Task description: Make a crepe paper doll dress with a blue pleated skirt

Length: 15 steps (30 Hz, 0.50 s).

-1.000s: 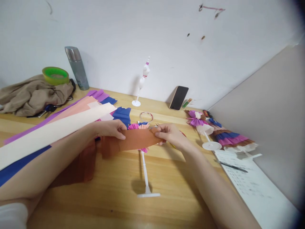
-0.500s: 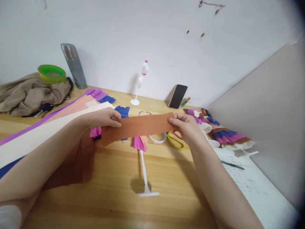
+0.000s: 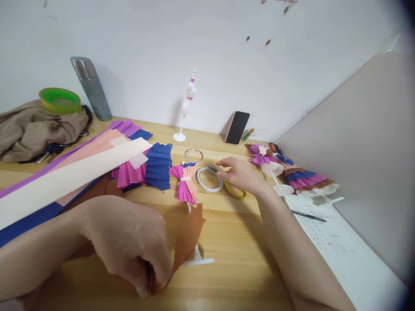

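My left hand point(image 3: 129, 242), close to me at the lower left, is closed round a brown crepe paper strip point(image 3: 188, 237). The strip's free end sticks up to the right, partly covering a small white stand point(image 3: 199, 260). Over the yellow-handled scissors point(image 3: 238, 193) is my right hand point(image 3: 243, 175), its finger and thumb apart beside the blades. A white tape roll point(image 3: 210, 179) lies at its fingertips; whether they touch it I cannot tell. Left of the roll lies a doll-sized dress of pleated pink and peach paper point(image 3: 186, 183), tied with a white band.
Pleated blue paper point(image 3: 158, 166) and a long cream strip point(image 3: 74, 177) lie at left. A white doll form point(image 3: 189, 97), a phone point(image 3: 237, 127) and a steel flask point(image 3: 92, 88) stand along the wall. Finished paper dresses point(image 3: 304, 179) and a pen point(image 3: 309, 216) are at right.
My right hand has let go of the brown strip and moved left to the scissors. My left hand has brought the strip down and nearer to me.
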Each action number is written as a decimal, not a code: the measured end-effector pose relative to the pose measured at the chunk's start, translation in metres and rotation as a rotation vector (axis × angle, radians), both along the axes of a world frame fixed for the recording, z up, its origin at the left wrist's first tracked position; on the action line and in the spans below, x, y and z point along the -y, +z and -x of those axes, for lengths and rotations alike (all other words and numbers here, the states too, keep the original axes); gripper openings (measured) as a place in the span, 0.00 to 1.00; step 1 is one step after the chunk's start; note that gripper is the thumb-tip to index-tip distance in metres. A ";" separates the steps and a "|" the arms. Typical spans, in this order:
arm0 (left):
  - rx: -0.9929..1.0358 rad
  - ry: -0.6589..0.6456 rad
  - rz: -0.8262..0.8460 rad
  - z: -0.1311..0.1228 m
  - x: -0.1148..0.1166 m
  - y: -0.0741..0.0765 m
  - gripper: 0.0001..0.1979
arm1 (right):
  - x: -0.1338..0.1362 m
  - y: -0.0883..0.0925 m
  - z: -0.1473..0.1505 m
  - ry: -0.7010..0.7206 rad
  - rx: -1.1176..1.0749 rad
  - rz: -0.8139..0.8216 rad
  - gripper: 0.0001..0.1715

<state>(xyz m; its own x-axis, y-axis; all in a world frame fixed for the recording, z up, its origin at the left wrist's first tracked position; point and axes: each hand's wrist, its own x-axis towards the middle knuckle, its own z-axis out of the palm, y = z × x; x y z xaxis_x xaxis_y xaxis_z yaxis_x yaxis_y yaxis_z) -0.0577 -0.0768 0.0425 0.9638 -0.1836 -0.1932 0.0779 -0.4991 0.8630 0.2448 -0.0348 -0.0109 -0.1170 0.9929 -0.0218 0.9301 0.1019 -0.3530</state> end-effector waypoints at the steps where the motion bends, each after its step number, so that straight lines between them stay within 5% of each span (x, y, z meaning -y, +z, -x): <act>1: 0.027 -0.007 -0.025 0.000 0.003 0.001 0.14 | -0.005 -0.008 0.000 -0.017 0.053 -0.006 0.17; 9: 0.110 0.186 -0.037 0.007 0.000 0.025 0.11 | -0.019 -0.035 -0.001 -0.030 0.153 0.034 0.13; 15: 0.151 0.139 -0.091 0.012 0.001 0.012 0.09 | -0.018 -0.031 0.001 -0.011 0.120 0.050 0.11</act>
<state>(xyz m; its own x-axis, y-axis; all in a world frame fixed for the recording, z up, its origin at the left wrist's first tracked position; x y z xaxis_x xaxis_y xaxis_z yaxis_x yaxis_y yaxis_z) -0.0693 -0.0775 0.0546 0.9979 -0.0354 -0.0548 0.0249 -0.5693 0.8217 0.2435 -0.0167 -0.0414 -0.0995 0.9914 -0.0849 0.9668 0.0762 -0.2439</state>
